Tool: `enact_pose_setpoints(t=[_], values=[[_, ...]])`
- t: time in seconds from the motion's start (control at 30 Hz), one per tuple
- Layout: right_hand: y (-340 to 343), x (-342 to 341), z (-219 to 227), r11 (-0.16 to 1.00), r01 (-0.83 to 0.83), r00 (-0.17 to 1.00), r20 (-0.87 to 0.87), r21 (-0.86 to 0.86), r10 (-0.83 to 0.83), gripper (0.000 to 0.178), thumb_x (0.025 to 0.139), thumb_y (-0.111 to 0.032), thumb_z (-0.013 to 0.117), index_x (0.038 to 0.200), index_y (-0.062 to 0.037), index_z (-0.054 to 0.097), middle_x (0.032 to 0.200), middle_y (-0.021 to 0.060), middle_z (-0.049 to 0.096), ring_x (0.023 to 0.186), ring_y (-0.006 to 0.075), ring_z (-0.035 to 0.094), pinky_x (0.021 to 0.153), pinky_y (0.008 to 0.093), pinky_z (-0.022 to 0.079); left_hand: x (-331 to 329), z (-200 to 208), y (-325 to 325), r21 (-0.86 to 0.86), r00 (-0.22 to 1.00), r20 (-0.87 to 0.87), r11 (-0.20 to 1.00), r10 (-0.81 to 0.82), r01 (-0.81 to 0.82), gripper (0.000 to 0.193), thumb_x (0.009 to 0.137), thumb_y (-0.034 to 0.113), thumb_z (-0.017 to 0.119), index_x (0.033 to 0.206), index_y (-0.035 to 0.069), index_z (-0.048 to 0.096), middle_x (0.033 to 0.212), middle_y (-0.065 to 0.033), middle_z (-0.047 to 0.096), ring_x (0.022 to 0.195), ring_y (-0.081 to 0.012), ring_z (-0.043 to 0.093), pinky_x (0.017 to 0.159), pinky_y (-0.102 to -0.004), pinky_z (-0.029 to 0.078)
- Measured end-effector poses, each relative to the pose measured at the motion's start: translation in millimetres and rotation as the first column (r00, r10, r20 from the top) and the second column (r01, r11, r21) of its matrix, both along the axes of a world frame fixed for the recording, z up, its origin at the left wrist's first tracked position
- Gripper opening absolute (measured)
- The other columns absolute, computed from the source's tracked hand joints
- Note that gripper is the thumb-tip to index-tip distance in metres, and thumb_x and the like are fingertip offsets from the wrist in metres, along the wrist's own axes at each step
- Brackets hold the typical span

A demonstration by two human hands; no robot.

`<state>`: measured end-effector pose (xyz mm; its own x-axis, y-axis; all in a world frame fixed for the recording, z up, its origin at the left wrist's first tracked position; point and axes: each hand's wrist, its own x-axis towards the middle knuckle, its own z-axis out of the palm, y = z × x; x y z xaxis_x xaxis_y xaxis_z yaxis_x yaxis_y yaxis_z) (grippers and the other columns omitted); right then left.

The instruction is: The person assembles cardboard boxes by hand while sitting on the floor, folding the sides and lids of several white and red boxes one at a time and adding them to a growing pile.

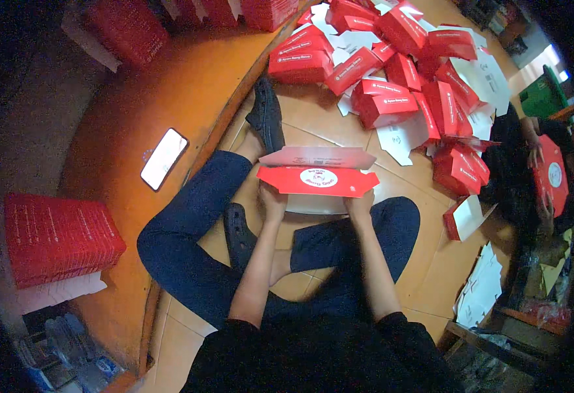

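A partly folded red cardboard box (280, 178) with a white oval emblem is held level in front of me, above my crossed legs. Its pale flap stands up along the far side, and the two red end panels stick outward. My left hand (272, 198) grips the box's left end from below. At the right end, my right hand (359, 204) holds it in the same way. Most of the fingers on both hands are hidden behind the cardboard.
Red folded boxes (385, 103) lie heaped on the tiled floor ahead. On the orange bench (195, 85) at left rest a phone (164, 159) and a stack of red cardboard (64, 239). At right, another person's hand (537, 157) holds a red sheet (552, 190), near white cardboard blanks (478, 288).
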<state>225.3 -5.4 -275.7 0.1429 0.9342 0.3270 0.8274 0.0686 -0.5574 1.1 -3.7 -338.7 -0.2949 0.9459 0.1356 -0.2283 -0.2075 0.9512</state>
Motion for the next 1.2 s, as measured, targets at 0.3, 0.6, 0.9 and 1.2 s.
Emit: enact_pose_setpoints(t=[0.3,0.6,0.9,1.2], values=[[-2.2,9.1,-16.9,0.998,0.012,1.0,-0.007,0.065,-0.011,0.027,0.069,-0.024,0.067,0.089,-0.0081,0.057,0.081,0.0142,0.062,0.071,0.0386,0.06,0.059,0.0478,0.048,11.2,18.9,-8.9,-0.032,0.984,-0.167,0.997,0.064,-0.071,0.053,0.074,-0.003,0.065,0.121,0.004,0.041,0.119,-0.008,0.05,0.111,-0.0185,0.05,0.095,-0.0332,0.041],[-2.7,5.1,-13.2,0.999,0.048,0.977,-0.209,-0.013,-0.05,0.024,0.076,-0.024,0.062,0.094,-0.0078,0.059,0.084,0.0137,0.062,0.08,0.0358,0.061,0.063,0.0429,0.049,7.7,19.9,-14.9,-0.014,0.916,-0.374,0.987,0.145,-0.162,0.05,0.078,0.013,0.063,0.122,0.002,0.042,0.121,-0.0106,0.05,0.112,-0.0203,0.05,0.093,-0.0318,0.041],[28.3,30.7,42.6,0.782,-0.121,0.993,-0.08,-0.612,0.091,0.061,0.091,-0.053,0.027,0.099,-0.003,0.062,0.083,0.0203,0.063,0.083,0.0364,0.062,0.076,0.0459,0.048,16.5,80.5,-12.0,-0.002,0.845,-0.494,0.972,0.204,-0.236,0.024,0.077,0.002,0.057,0.1,-0.002,0.057,0.099,-0.0124,0.056,0.095,-0.0248,0.053,0.085,-0.0326,0.042],[170.8,63.7,79.0,0.976,-0.19,0.862,0.494,0.105,0.115,0.024,0.08,-0.022,0.056,0.099,-0.0089,0.062,0.111,0.0088,0.057,0.101,0.024,0.054,0.085,0.0395,0.043,9.2,95.2,-19.5,-0.002,0.712,-0.697,0.993,0.083,-0.118,0.048,0.073,-0.011,0.038,0.113,0.003,0.061,0.091,-0.011,0.05,0.088,-0.0235,0.049,0.087,-0.0303,0.037]])
